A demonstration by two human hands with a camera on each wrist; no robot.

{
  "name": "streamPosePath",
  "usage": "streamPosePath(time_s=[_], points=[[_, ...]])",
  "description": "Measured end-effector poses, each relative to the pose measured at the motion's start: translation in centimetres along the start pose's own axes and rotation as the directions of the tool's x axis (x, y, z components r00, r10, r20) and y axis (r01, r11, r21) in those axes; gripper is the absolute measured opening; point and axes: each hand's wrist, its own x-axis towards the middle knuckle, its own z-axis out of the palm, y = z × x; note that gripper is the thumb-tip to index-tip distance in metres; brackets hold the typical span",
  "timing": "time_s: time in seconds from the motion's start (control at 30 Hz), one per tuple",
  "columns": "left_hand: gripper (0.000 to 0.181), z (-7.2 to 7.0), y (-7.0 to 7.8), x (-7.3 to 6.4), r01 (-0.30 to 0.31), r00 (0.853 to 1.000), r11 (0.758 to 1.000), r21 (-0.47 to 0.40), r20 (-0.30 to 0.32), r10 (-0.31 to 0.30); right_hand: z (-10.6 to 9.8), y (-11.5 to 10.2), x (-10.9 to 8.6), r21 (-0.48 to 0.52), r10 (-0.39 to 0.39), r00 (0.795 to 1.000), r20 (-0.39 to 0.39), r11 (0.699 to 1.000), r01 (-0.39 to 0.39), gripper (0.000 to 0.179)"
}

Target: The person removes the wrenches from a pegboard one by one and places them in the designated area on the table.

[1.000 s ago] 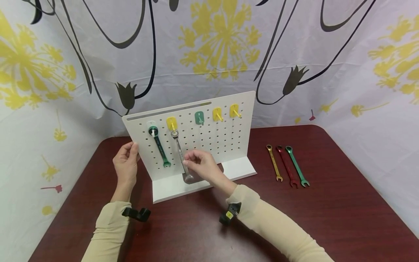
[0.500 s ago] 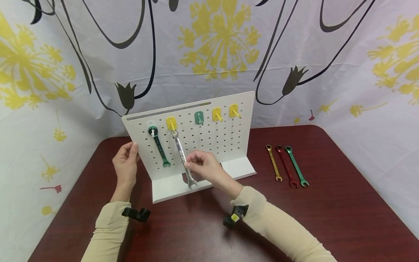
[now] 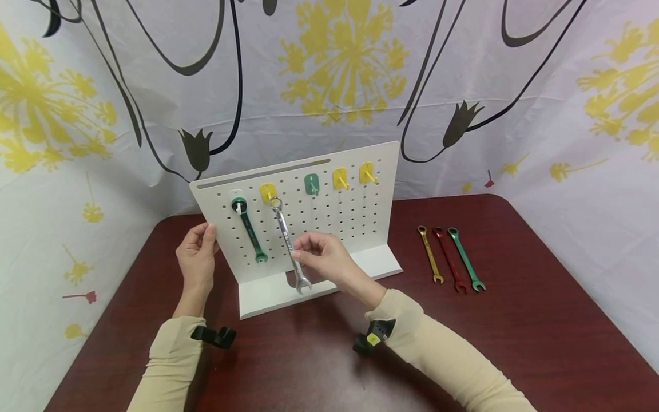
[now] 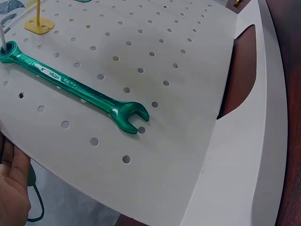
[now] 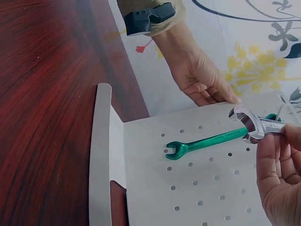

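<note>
My right hand pinches a silver combination wrench by the lower part of its shaft. The wrench slants in front of the white pegboard, ring end up. That ring overlaps the peg tip of the left yellow hook in the head view. In the right wrist view its open jaw end points toward the camera. My left hand grips the pegboard's left edge between thumb and fingers. A dark green wrench hangs by its ring on the leftmost, white hook.
A green hook and two yellow hooks, one being the rightmost hook, carry nothing. On the table, right of the board, lie a gold wrench, a red wrench and a green wrench. A patterned cloth hangs behind.
My right hand has drawn the silver wrench's lower end away from the board, toward me and right. Its ring has shifted slightly right and up at the hook. My left hand stays put.
</note>
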Motion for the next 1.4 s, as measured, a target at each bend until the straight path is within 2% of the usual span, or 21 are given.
streamPosePath(time_s=[0.47,0.77,1.4], points=[[0.003,0.0,-0.1,0.1,0.010,1.000,1.000,0.006,0.001,-0.010,-2.3,0.4,-1.1,-0.017,-0.015,0.999,-0.030,1.000,0.014,0.012],[0.005,-0.1,0.0,0.0,-0.001,1.000,0.999,0.052,0.002,0.001,-4.4,1.2,-1.9,-0.021,-0.008,0.999,-0.052,1.000,0.007,0.013],[0.004,-0.1,-0.2,0.0,0.008,1.000,0.999,0.053,-0.007,-0.008,-9.5,3.1,-3.9,-0.092,0.003,0.991,-0.136,0.996,-0.016,0.013]])
